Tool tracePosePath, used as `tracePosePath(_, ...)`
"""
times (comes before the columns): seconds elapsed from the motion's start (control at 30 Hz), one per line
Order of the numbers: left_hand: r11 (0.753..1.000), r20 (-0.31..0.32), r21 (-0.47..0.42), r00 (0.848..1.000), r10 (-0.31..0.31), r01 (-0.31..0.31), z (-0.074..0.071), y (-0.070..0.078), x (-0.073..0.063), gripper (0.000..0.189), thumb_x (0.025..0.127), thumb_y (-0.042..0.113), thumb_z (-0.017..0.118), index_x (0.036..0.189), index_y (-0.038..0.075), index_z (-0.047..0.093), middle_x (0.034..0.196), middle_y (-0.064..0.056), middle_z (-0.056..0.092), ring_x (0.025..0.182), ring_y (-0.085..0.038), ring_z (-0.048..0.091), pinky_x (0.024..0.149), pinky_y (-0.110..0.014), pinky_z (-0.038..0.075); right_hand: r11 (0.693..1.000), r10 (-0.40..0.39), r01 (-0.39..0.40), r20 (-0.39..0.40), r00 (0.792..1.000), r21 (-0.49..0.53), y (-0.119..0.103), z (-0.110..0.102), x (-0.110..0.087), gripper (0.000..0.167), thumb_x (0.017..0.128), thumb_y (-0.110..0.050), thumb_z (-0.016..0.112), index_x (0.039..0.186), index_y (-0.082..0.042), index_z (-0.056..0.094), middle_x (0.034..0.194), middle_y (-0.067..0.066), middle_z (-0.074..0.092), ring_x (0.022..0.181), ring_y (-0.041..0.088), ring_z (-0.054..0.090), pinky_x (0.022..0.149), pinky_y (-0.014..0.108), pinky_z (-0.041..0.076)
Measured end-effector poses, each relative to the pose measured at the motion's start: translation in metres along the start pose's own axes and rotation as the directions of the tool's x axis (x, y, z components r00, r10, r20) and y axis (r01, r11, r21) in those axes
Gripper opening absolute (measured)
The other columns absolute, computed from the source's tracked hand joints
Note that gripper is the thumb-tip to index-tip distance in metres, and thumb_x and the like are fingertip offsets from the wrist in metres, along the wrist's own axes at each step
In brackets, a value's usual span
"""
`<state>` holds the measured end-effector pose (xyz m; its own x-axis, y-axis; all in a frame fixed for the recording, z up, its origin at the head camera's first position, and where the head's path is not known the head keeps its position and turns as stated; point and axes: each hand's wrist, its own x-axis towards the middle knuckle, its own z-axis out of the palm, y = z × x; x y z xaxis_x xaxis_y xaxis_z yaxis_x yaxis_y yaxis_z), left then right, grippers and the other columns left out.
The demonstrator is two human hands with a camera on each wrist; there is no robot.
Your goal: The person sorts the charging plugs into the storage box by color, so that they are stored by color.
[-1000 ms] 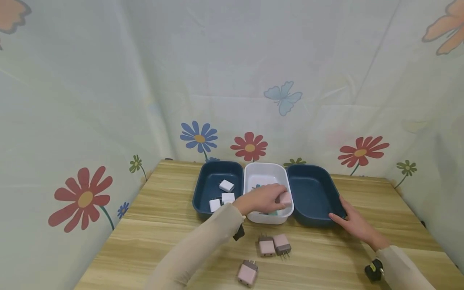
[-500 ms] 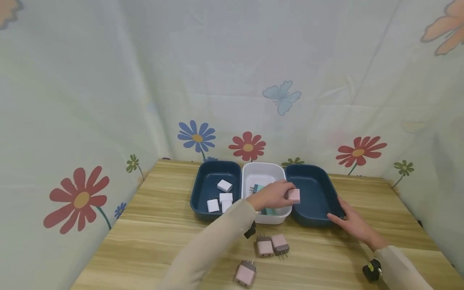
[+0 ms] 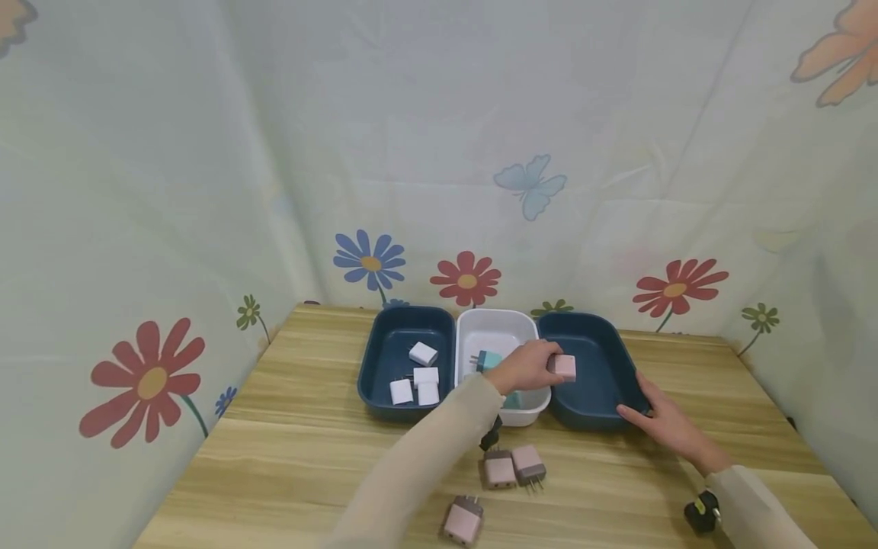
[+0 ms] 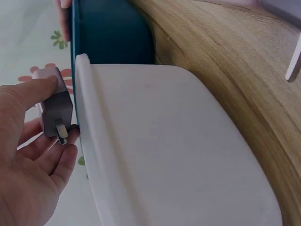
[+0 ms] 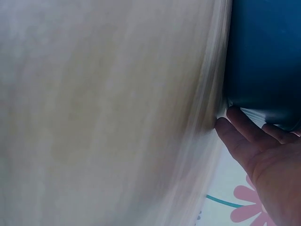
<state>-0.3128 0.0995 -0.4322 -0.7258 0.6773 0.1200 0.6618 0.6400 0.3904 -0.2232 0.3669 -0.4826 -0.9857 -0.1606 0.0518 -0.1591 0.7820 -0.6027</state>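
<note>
My left hand (image 3: 527, 367) pinches a pink plug-in charger (image 3: 565, 367) above the left side of the right dark blue bin (image 3: 597, 393). In the left wrist view the charger (image 4: 55, 101) has a grey end with metal prongs, held between thumb and fingers. My right hand (image 3: 671, 421) touches the near right corner of that same bin with thumb and fingers extended. The white bin (image 3: 517, 416) stands under my left wrist. Inside it lie teal chargers (image 3: 490, 361), partly hidden by the hand.
At the left, another dark blue bin (image 3: 394, 332) holds several white chargers (image 3: 423, 353). Three pink chargers lie on the wooden table (image 3: 288, 450) in front of the bins, one charger (image 3: 463, 521) nearer the front. A flowered cloth (image 3: 439, 152) hangs behind.
My left hand has carried the pink charger rightward, from inside the white bin to over the right blue bin. My right hand stays at the bin's corner. The head view has shifted slightly.
</note>
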Motion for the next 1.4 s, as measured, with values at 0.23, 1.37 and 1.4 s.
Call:
tracePosePath(0.23,1.000,-0.045,0.017,0.999,-0.014,0.015,0.009,-0.002,0.008,0.044,0.084,0.032,0.071,0.123,0.013,0.059,0.107,0.003,0.060,0.086,-0.007,0.051,0.075,-0.017,0.042,1.000,0.005,-0.005,0.003,1.000,0.009,0.001,0.000,-0.001,0.092,0.092,-0.039,0.059,0.147,0.008,0.003,0.149,0.035,0.009,0.132,0.054,0.014,0.099,0.069,0.018)
tracePosePath(1.37,0.991,-0.100,-0.010,0.986,-0.132,0.132,0.019,-0.004,0.024,0.046,0.088,0.032,0.067,0.128,0.013,0.056,0.114,0.001,0.059,0.097,-0.009,0.054,0.086,-0.020,0.044,1.000,0.008,-0.008,-0.007,1.000,0.024,0.002,0.000,-0.001,0.093,0.091,-0.039,0.062,0.148,0.007,0.005,0.149,0.035,0.010,0.133,0.053,0.014,0.100,0.068,0.018)
tracePosePath(1.4,0.991,-0.107,0.003,0.985,-0.132,0.133,0.018,-0.004,0.024,0.046,0.089,0.031,0.066,0.130,0.013,0.055,0.118,-0.001,0.058,0.102,-0.010,0.054,0.089,-0.021,0.044,1.000,0.005,-0.005,-0.008,1.000,0.027,0.001,0.000,-0.001,0.092,0.091,-0.038,0.062,0.148,0.007,0.005,0.149,0.035,0.010,0.133,0.053,0.014,0.100,0.068,0.017)
